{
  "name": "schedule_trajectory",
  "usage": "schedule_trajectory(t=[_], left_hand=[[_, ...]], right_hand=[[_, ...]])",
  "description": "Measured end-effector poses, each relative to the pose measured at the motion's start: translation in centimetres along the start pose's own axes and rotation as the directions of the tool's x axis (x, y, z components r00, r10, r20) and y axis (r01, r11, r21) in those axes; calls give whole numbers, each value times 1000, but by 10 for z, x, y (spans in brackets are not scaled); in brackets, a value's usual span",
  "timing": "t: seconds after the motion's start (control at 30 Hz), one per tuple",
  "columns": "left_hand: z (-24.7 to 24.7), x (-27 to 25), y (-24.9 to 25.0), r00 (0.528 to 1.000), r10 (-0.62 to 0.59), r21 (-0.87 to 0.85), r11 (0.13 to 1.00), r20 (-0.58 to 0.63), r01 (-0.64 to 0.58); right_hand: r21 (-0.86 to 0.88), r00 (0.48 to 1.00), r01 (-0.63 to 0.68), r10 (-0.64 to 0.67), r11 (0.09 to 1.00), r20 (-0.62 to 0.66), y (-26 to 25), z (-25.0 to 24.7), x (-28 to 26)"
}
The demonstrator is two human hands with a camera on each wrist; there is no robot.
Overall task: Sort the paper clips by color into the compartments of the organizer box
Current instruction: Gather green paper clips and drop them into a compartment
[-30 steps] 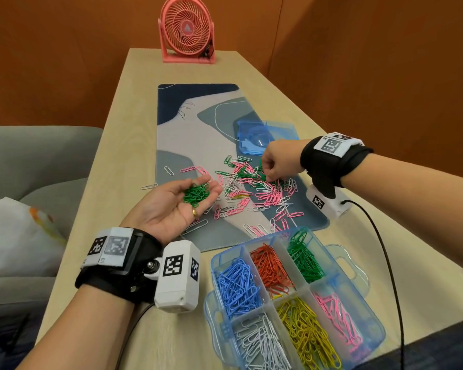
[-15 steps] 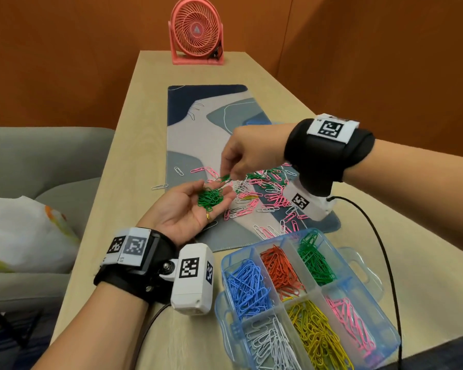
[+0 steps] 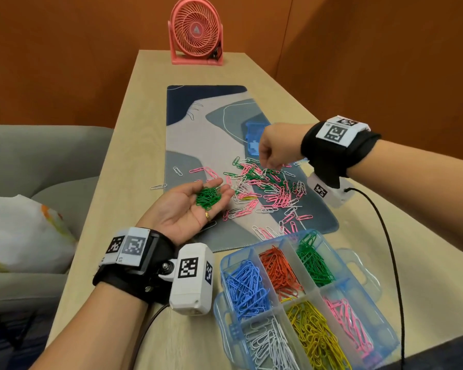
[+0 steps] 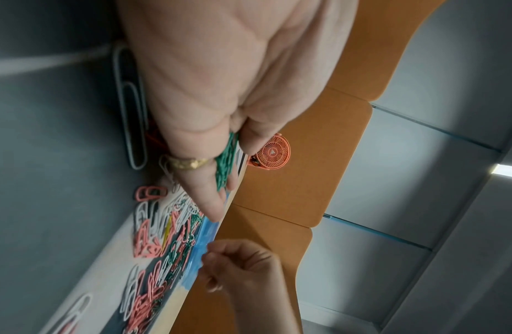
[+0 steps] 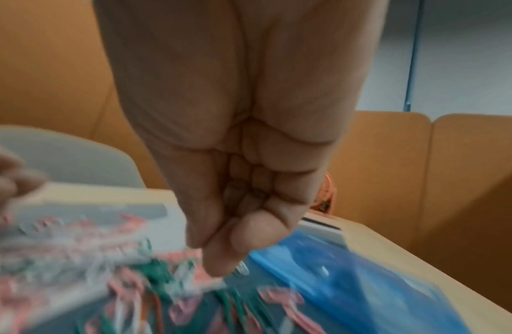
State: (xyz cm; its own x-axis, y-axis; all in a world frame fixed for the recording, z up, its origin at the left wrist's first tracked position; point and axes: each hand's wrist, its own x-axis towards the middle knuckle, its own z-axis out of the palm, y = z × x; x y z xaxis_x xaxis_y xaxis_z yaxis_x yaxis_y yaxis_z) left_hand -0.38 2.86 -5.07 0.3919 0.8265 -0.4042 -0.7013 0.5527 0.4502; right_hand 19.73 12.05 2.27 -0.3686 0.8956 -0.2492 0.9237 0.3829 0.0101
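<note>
My left hand (image 3: 198, 204) lies palm up over the mat's near left, cupped round a bunch of green paper clips (image 3: 207, 197), seen between thumb and fingers in the left wrist view (image 4: 224, 167). My right hand (image 3: 271, 164) hovers fingers-down over the far edge of the mixed pile (image 3: 267, 185) of pink, white and green clips. Its fingertips are bunched together (image 5: 220, 259); no clip shows between them, though that view is blurred. The clear blue organizer box (image 3: 219, 303) sits near right, with blue, orange and green clips (image 3: 312, 263) behind and white, yellow and pink in front.
The box's blue lid (image 3: 253, 140) lies on the mat (image 3: 203, 134) behind my right hand. A pink fan (image 3: 195, 30) stands at the table's far end. Stray white clips (image 3: 158, 186) lie left of the pile. A grey sofa with a bag (image 3: 19, 231) is left.
My right hand brought a green clip from the pile to my left palm, then swung back right over the pile. The left hand stayed cupped with its clips.
</note>
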Motion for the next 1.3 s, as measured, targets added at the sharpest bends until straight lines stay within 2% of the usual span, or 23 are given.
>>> schedule_trajectory(t=[0.13, 0.4, 0.63, 0.9, 1.07, 1.3], left_hand=[[-1, 0, 0, 1000, 13, 45, 999, -2, -13], [1, -3, 0, 1000, 24, 53, 998, -13, -23], [-1, -2, 1, 999, 30, 67, 997, -14, -29], [-1, -3, 1, 999, 28, 61, 998, -16, -27], [0, -2, 1, 999, 34, 57, 998, -21, -33], [0, -3, 2, 999, 43, 46, 998, -16, -43]], right_hand=[[-37, 996, -71, 73, 997, 51, 13, 17, 3], [75, 996, -80, 76, 994, 53, 17, 26, 6], [68, 992, -99, 93, 993, 89, 14, 28, 4], [151, 987, -139, 124, 979, 108, 16, 26, 0], [238, 998, -28, 40, 971, -46, 7, 15, 0], [137, 999, 42, -40, 990, -17, -10, 21, 7]])
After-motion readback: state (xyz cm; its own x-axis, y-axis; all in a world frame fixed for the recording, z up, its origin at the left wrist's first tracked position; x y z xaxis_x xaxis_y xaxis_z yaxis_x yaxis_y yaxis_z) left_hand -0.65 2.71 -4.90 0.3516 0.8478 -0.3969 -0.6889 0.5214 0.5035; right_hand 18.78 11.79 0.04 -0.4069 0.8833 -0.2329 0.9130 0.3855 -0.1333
